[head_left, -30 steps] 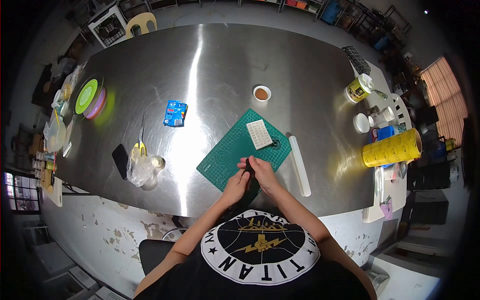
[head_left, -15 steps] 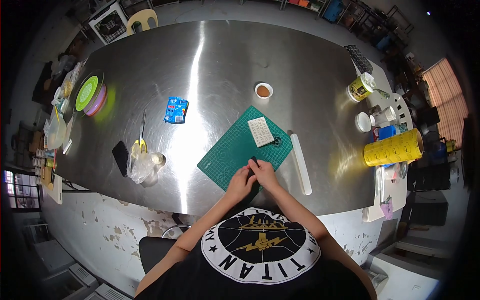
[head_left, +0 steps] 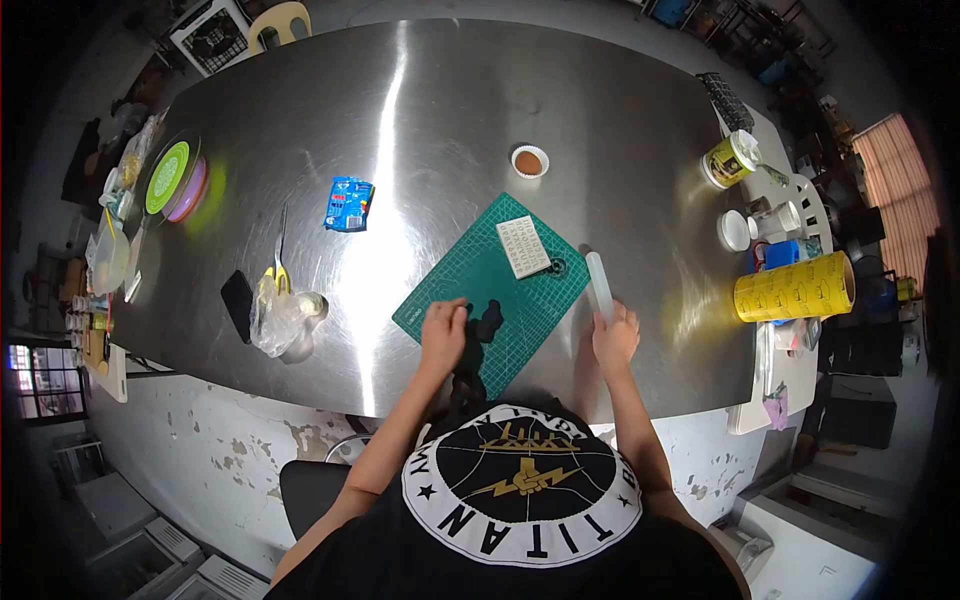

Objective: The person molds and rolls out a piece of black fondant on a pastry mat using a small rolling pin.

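My right hand [head_left: 615, 338] is closed around the near end of a smooth white rod [head_left: 598, 280], which looks like a small rolling pin, just right of the green cutting mat [head_left: 450, 280]. Over the mat's left edge is my left hand [head_left: 443, 332], its fingers curled in; whether anything is inside them is hidden. A black, soft-looking lump [head_left: 490, 320] lies on the mat between both hands. Farther up the mat rests a pale letter mold [head_left: 524, 248] with rows of characters, and beside it a small black round piece [head_left: 557, 267].
Beyond the mat stands a white paper cup [head_left: 530, 161] with brown powder. To the left lie a blue packet [head_left: 348, 204], yellow-handled scissors [head_left: 279, 278], a plastic bag [head_left: 277, 325] and a black phone-like slab [head_left: 237, 298]. A yellow film roll [head_left: 795, 287] sits at the right edge.
My hands have moved apart, leaving the black lump on the mat. The right hand has gone right and taken hold of the white rod. The view has shifted slightly.
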A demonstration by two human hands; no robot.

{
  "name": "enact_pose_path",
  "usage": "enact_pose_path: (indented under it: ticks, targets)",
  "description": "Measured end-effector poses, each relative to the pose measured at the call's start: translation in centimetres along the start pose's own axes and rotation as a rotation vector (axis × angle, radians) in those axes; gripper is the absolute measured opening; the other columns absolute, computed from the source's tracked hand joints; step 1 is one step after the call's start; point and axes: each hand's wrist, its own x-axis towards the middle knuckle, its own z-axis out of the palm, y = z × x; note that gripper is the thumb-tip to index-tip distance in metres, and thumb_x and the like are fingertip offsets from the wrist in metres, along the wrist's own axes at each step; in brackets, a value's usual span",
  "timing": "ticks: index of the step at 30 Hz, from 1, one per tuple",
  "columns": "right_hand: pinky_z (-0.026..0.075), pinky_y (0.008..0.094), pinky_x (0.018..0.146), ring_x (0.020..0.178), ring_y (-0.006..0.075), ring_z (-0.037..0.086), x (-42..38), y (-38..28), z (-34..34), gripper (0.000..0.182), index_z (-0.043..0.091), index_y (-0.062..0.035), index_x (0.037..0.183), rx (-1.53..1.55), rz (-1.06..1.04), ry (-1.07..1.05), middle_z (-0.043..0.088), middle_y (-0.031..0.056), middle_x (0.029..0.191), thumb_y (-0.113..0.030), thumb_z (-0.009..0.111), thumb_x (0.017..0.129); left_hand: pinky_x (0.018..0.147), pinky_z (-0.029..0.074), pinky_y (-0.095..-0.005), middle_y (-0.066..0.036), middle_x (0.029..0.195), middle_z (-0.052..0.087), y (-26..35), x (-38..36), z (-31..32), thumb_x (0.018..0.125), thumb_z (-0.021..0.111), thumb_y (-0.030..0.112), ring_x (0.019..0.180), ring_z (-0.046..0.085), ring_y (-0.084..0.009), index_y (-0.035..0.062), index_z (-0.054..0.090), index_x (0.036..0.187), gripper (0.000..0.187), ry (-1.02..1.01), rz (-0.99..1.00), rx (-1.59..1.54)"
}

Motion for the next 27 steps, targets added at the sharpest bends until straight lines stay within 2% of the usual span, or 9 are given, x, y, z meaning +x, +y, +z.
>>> enact_pose_path:
  ticks: [4, 7, 11, 13, 15, 17, 18, 23, 27]
  targets:
    - [0.042, 0.0379, 0.082, 0.098, 0.0315, 0.051, -1.2, -0.2, 0.8, 0.042, 0.055, -0.0079, 0.115, 0.187, -0.172, 0.148, 0.055, 0.0141, 0.099, -0.017, 0.065, 0.075, 0.076, 0.044, -0.0360, -0.017, 0.093, 0.057, -0.8, 1.3, -1.6, 0.087, 0.049, 0.012, 0.084, 0.056, -0.0298, -0.0008, 0.060, 0.101, 0.022, 0.169, 0.049, -0.020]
    - [0.043, 0.0370, 0.077, 0.094, 0.0295, 0.051, -3.1, -4.7, -0.4, 0.040, 0.057, -0.0091, 0.113, 0.374, -0.606, -0.081, 0.053, 0.0131, 0.100, -0.015, 0.066, 0.074, 0.081, 0.041, -0.0361, -0.016, 0.096, 0.057, 1.9, 1.9, -2.3, 0.086, 0.049, 0.011, 0.089, 0.053, -0.0291, -0.0006, 0.058, 0.104, 0.023, 0.314, -0.027, -0.166]
    - [0.041, 0.0401, 0.076, 0.092, 0.0267, 0.050, -4.0, -9.1, 1.3, 0.042, 0.057, -0.0114, 0.114, 0.354, -0.846, -0.397, 0.051, 0.0107, 0.102, -0.021, 0.066, 0.074, 0.090, 0.034, -0.0384, -0.013, 0.105, 0.054, 2.6, 3.1, -0.9, 0.081, 0.055, 0.013, 0.104, 0.046, -0.0275, 0.0028, 0.054, 0.108, 0.029, 0.231, 0.241, 0.197]
    - [0.038, 0.0435, 0.082, 0.100, 0.0281, 0.048, -3.5, -10.3, 0.1, 0.043, 0.055, -0.0124, 0.118, 0.292, -0.847, -0.434, 0.050, 0.0116, 0.108, -0.025, 0.063, 0.077, 0.092, 0.030, -0.0428, -0.012, 0.110, 0.052, 2.8, 2.9, 0.0, 0.074, 0.059, 0.012, 0.106, 0.045, -0.0293, 0.0042, 0.052, 0.112, 0.040, 0.102, 0.229, 0.599]
    - [0.035, 0.0469, 0.089, 0.108, 0.0296, 0.045, -3.1, -11.0, 0.5, 0.044, 0.053, -0.0134, 0.121, 0.225, -0.843, -0.476, 0.049, 0.0124, 0.115, -0.029, 0.059, 0.081, 0.092, 0.028, -0.0452, -0.012, 0.115, 0.050, 1.9, 2.3, 0.3, 0.070, 0.059, 0.010, 0.109, 0.044, -0.0298, 0.0052, 0.050, 0.116, 0.047, 0.066, 0.197, 0.613]
    - [0.023, 0.0552, 0.099, 0.125, 0.0341, 0.031, -3.6, -10.9, 2.0, 0.047, 0.046, -0.0167, 0.130, 0.090, -0.819, -0.220, 0.038, 0.0166, 0.132, -0.034, 0.049, 0.086, 0.096, 0.026, -0.0508, -0.015, 0.124, 0.045, 2.0, 1.6, 0.6, 0.075, 0.055, 0.011, 0.120, 0.037, -0.0322, 0.0054, 0.046, 0.121, 0.047, 0.062, 0.137, 0.622]
    - [0.014, 0.0572, 0.104, 0.133, 0.0374, 0.018, -3.4, -11.0, 2.1, 0.048, 0.040, -0.0185, 0.135, 0.116, -0.732, -0.367, 0.023, 0.0180, 0.143, -0.033, 0.043, 0.089, 0.096, 0.026, -0.0508, -0.015, 0.124, 0.045, 2.1, 1.8, 0.7, 0.075, 0.055, 0.011, 0.120, 0.037, -0.0322, 0.0054, 0.046, 0.121, 0.047, 0.050, 0.121, 0.622]
    - [0.010, 0.0587, 0.103, 0.133, 0.0407, 0.017, -2.1, -12.9, 2.5, 0.051, 0.035, -0.0182, 0.137, 0.029, -0.709, -0.385, 0.017, 0.0216, 0.145, -0.032, 0.041, 0.089, 0.101, 0.010, -0.0640, -0.021, 0.142, 0.023, 1.0, 4.2, 1.3, 0.081, 0.052, 0.019, 0.133, 0.015, -0.0414, 0.0001, 0.031, 0.134, 0.060, -0.052, 0.015, 0.719]
    - [0.010, 0.0604, 0.102, 0.133, 0.0413, 0.017, -0.1, -13.8, 3.2, 0.053, 0.033, -0.0188, 0.139, -0.013, -0.692, -0.326, 0.014, 0.0227, 0.145, -0.031, 0.043, 0.088, 0.099, 0.011, -0.0666, -0.024, 0.142, 0.021, 1.0, 6.8, 1.8, 0.082, 0.051, 0.019, 0.132, 0.014, -0.0444, -0.0018, 0.032, 0.133, 0.058, -0.023, 0.075, 0.749]
